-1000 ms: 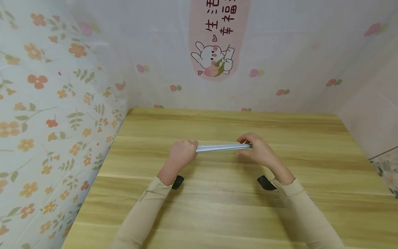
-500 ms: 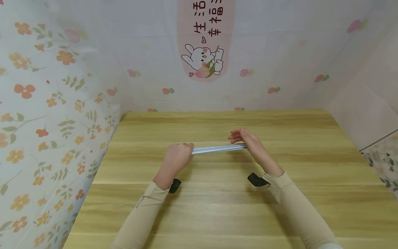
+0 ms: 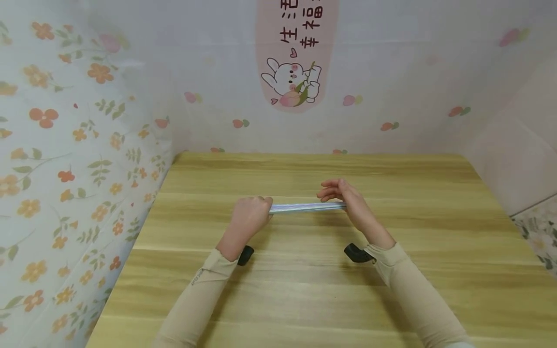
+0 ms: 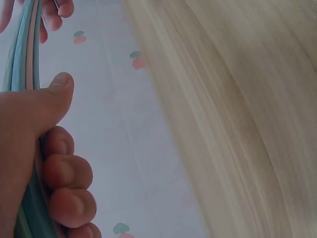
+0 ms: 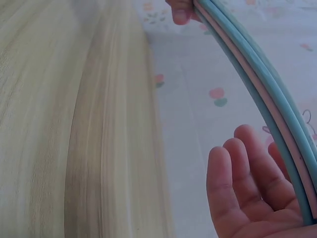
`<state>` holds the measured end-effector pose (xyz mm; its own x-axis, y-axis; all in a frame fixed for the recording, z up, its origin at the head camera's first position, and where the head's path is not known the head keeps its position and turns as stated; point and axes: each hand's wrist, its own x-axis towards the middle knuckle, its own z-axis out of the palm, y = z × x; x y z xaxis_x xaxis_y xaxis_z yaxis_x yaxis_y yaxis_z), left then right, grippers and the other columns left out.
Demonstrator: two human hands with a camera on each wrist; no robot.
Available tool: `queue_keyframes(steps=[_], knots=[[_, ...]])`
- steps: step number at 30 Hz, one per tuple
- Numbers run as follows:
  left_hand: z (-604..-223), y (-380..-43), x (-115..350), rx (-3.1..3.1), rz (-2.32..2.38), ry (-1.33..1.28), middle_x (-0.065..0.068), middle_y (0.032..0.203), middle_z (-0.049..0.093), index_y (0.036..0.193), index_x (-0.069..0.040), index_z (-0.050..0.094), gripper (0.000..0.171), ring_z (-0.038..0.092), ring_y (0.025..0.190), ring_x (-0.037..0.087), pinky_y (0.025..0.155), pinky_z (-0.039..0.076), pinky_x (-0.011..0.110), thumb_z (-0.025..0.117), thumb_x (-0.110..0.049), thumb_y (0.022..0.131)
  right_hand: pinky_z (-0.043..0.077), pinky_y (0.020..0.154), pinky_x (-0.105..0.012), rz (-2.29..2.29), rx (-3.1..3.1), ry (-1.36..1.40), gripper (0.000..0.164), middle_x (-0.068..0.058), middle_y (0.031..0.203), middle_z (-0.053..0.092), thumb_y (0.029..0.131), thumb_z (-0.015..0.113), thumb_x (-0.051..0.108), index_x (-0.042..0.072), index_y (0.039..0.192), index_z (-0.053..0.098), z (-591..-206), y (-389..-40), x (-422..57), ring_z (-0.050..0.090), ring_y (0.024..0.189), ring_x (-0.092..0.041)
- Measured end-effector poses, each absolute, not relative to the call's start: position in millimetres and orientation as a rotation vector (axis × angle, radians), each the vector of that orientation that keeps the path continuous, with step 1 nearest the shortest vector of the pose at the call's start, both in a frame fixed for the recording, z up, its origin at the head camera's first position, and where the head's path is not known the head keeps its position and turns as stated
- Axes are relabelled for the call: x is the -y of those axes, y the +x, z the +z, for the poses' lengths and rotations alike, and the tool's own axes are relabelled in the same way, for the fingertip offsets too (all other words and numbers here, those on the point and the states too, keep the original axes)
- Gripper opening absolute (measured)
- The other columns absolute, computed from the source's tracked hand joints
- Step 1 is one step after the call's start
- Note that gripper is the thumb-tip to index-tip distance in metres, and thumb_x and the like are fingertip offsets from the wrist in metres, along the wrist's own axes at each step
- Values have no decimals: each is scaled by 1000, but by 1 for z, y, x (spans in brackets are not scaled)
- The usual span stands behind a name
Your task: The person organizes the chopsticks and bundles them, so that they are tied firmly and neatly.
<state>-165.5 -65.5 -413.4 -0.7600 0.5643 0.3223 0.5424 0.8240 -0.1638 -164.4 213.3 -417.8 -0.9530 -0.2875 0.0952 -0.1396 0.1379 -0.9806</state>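
My left hand (image 3: pixel 249 216) grips one end of a bundle of long, thin blue, pink and whitish sticks (image 3: pixel 306 208), held roughly level above the table. In the left wrist view, the fingers (image 4: pixel 72 171) curl round the bundle and the thumb lies over it. At the other end, my right hand (image 3: pixel 354 207) has its fingers extended, and the stick ends meet its palm. The right wrist view shows those fingers (image 5: pixel 220 168) spread beside the sticks (image 5: pixel 267 94) rather than wrapped round them. What kind of sticks they are, I cannot tell.
Beneath both hands lies a wood-grain table (image 3: pixel 300 299). A pale printed cloth (image 3: pixel 209 58) hangs behind its back edge, and a floral cloth (image 3: pixel 78 203) along the left side. Dark devices (image 3: pixel 358 253) sit under the wrists.
My right hand's fingers have gone from being bent around the bundle's end to extended, with the palm against the stick ends. The left hand keeps its grip; the view shifted slightly.
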Motion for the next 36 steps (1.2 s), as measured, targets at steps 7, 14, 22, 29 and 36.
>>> queue_keyframes(steps=[7, 14, 22, 29, 36], knots=[[-410, -165, 69, 2653, 80, -833, 0, 65, 63, 75, -9, 65, 25, 51, 46, 8, 41, 41, 22, 79, -29, 78, 45, 90, -29, -1957, -2344, -492, 61, -10, 97, 69, 103, 23, 45, -4, 119, 55, -419, -165, -207, 63, 90, -15], [-410, -164, 70, 2638, 109, -851, 0, 56, 58, 69, -10, 59, 25, 31, 43, 5, 37, 30, 21, 74, -25, 81, 46, 87, -24, -1969, -2388, -506, 54, -6, 91, 71, 104, 32, 37, -9, 107, 61, -419, -164, -205, 64, 88, -13], [-408, -162, 70, 2674, 85, -839, -2, 51, 47, 65, -11, 54, 25, 26, 44, 7, 37, 28, 22, 72, -20, 80, 47, 85, -23, -1955, -2420, -483, 47, -13, 91, 70, 103, 38, 32, -7, 102, 64, -419, -163, -203, 66, 86, -11], [-410, -164, 71, 2644, 93, -853, -2, 50, 47, 64, -11, 54, 24, 23, 45, 7, 37, 24, 21, 72, -18, 78, 47, 84, -23, -1964, -2390, -472, 51, 1, 87, 70, 102, 39, 37, -8, 101, 64, -420, -163, -203, 66, 86, -11], [-410, -165, 73, 2567, 92, -855, -6, 48, 30, 57, -13, 44, 32, 16, 48, 7, 40, 14, 20, 71, -12, 75, 47, 84, -23, -1921, -2383, -487, 49, 3, 90, 69, 103, 38, 35, -7, 103, 63, -417, -163, -205, 65, 88, -10]])
